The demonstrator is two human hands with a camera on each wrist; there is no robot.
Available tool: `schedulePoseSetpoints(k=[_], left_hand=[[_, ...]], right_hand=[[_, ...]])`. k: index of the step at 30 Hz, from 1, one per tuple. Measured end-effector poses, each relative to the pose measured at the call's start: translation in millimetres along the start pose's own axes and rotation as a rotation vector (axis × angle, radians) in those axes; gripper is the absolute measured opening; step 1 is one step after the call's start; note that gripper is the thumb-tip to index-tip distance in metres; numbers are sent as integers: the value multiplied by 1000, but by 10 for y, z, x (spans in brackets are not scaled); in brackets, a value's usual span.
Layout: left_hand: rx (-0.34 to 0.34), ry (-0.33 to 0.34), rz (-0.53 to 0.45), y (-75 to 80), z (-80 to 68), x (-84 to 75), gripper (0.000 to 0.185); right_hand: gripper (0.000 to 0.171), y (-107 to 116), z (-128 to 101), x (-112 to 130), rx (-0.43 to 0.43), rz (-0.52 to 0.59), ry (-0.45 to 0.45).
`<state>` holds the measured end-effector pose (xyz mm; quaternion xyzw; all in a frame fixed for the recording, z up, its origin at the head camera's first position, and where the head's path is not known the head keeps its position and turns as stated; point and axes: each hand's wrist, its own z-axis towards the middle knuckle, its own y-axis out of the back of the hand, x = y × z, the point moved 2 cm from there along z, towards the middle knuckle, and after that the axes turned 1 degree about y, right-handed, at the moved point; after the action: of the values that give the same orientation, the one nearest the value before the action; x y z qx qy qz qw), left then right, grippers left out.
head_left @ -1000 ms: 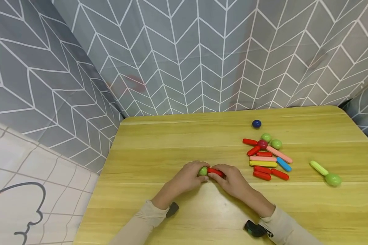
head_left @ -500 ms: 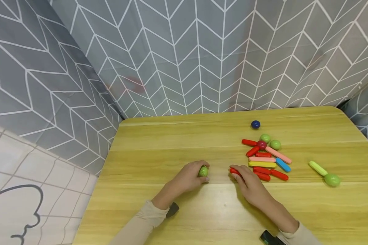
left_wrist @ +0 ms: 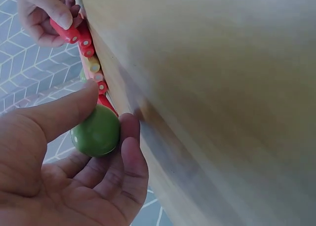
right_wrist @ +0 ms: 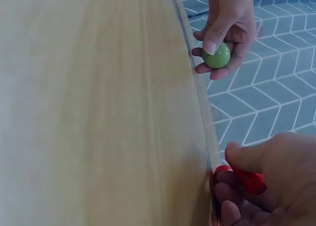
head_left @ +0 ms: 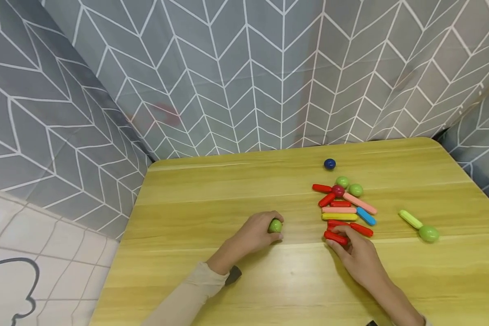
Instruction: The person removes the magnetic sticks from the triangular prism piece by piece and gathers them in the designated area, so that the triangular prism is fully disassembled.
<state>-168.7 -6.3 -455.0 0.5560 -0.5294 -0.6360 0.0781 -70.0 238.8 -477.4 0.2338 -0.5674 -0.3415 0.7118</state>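
On the wooden table [head_left: 212, 280], backed by 1 grey chevron-patterned curtain [head_left: 244, 72], 2 hands work near the middle. At 9 o'clock from the heap of pieces, the left hand [head_left: 254, 235] curls thumb and fingers round 1 green ball [head_left: 275, 225], resting on the tabletop. At 6 o'clock from the heap, the right hand [head_left: 356, 256] pinches 1 red stick [head_left: 336, 237] at the heap's near edge; its far end touches the other sticks.

Counted in the heap: about 6 red sticks besides the held one, 2 pink, 1 yellow stick [head_left: 339, 217], 1 blue stick [head_left: 365, 216], 2 green balls and 1 dark red ball [head_left: 337, 190]. Some red sticks overlap under the fingers, so that count is unsure. At 12 o'clock from the heap lies 1 dark blue ball [head_left: 329, 164], apart. At 3 o'clock, well apart, 1 light green stick [head_left: 410, 219] touches 1 green ball.

Both forearms are cut off by the frame's lower edge.
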Motion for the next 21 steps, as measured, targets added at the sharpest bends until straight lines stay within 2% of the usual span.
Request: schedulePoseSetpoints(k=[11,16,21], left_hand=[[-41,-37,1,-52,155,-110,33],[-75,-68,60,-116,308,-218,33],[-116,-69,52,-169,501,-312,38]], right_hand=[[29,-8,-21,-78,-124,-35,68],[30,8,-15,-91,-159,-45,91],[29,16,-18,-114,-155,-56,80]])
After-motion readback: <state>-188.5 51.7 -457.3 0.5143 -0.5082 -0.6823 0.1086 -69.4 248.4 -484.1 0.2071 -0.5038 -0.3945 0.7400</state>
